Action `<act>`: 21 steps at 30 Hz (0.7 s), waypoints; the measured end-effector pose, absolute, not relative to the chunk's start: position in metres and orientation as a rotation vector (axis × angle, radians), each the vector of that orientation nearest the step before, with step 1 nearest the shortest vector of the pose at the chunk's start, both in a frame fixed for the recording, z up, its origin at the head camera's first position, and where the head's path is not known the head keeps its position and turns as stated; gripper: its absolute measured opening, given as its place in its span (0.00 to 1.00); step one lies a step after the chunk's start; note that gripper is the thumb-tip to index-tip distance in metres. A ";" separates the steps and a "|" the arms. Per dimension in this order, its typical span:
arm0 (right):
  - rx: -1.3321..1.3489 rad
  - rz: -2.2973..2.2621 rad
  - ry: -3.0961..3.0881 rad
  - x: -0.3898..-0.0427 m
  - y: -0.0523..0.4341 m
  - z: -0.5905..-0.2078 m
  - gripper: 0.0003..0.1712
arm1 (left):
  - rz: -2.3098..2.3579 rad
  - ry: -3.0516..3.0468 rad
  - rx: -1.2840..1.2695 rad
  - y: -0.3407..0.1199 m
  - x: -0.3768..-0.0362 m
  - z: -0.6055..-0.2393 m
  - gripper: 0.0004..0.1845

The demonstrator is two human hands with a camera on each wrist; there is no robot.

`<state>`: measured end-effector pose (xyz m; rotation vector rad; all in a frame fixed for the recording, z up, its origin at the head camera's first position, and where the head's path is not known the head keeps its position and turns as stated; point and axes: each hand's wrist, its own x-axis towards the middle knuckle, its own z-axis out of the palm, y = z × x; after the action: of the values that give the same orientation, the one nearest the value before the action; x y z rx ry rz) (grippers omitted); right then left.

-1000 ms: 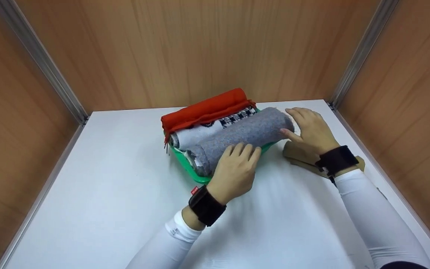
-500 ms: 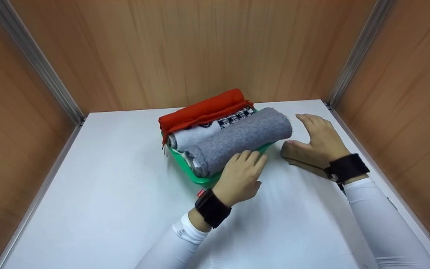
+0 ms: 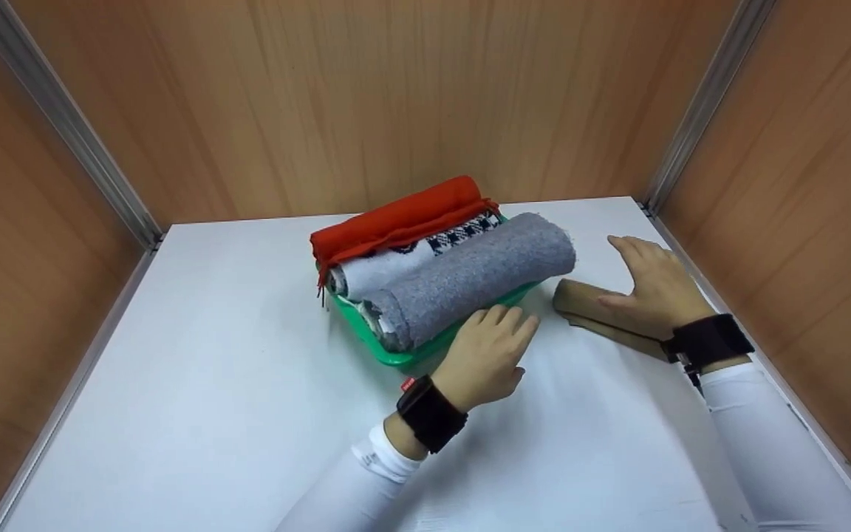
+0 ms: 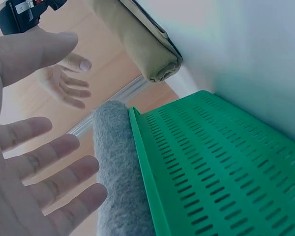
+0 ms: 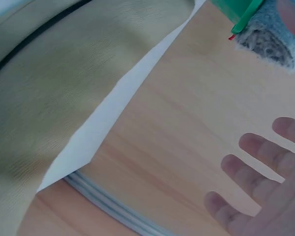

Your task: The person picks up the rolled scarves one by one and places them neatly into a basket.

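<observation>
A rolled grey cloth (image 3: 470, 284) lies in a green basket (image 3: 394, 357), along its near side. Behind it are a rolled white cloth with a black pattern (image 3: 388, 272) and a rolled red fringed scarf (image 3: 403, 214). My left hand (image 3: 481, 358) is just in front of the basket, fingers extended and holding nothing; the left wrist view shows its spread fingers beside the slotted basket wall (image 4: 221, 167). My right hand (image 3: 658, 288), fingers apart and holding nothing, hovers over a rolled khaki cloth (image 3: 603, 318) on the table, right of the basket, hiding part of it.
The white table (image 3: 196, 384) is enclosed by wood-grain panels (image 3: 366, 96) at the back and both sides. Metal strips (image 3: 706, 111) run up the corners. A small red tag (image 3: 408, 383) shows beside the left wristband.
Both hands have drawn back from the grey roll. The right hand moved right and nearer, over the khaki roll; the left moved slightly right and nearer. The rolls stay in the basket.
</observation>
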<state>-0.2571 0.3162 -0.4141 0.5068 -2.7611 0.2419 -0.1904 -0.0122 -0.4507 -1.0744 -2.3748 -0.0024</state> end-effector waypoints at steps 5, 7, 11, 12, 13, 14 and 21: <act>0.454 0.204 -2.874 -0.253 0.330 -0.416 0.58 | -0.005 -2.395 -1.086 -0.010 -0.191 -0.454 0.36; 0.430 0.186 -2.915 -0.252 0.335 -0.418 0.58 | -0.009 -2.393 -1.092 -0.009 -0.191 -0.455 0.36; 0.408 0.180 -2.968 -0.251 0.345 -0.422 0.59 | -0.013 -2.391 -1.104 -0.006 -0.191 -0.457 0.35; 0.406 0.178 -2.974 -0.251 0.347 -0.423 0.60 | -0.013 -2.392 -1.106 -0.006 -0.192 -0.458 0.35; 0.408 0.179 -2.975 -0.250 0.349 -0.424 0.60 | -0.011 -2.394 -1.108 -0.005 -0.192 -0.458 0.35; 0.408 0.181 -2.975 -0.249 0.352 -0.425 0.60 | -0.010 -2.397 -1.110 -0.005 -0.192 -0.459 0.35; 0.379 0.193 -3.000 -0.244 0.364 -0.432 0.59 | -0.025 -2.420 -1.129 -0.002 -0.194 -0.462 0.35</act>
<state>-0.2441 0.3635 -0.4317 0.3789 -3.0002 0.1934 -0.1939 -0.0019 -0.4621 -1.1292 -2.4200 -0.0248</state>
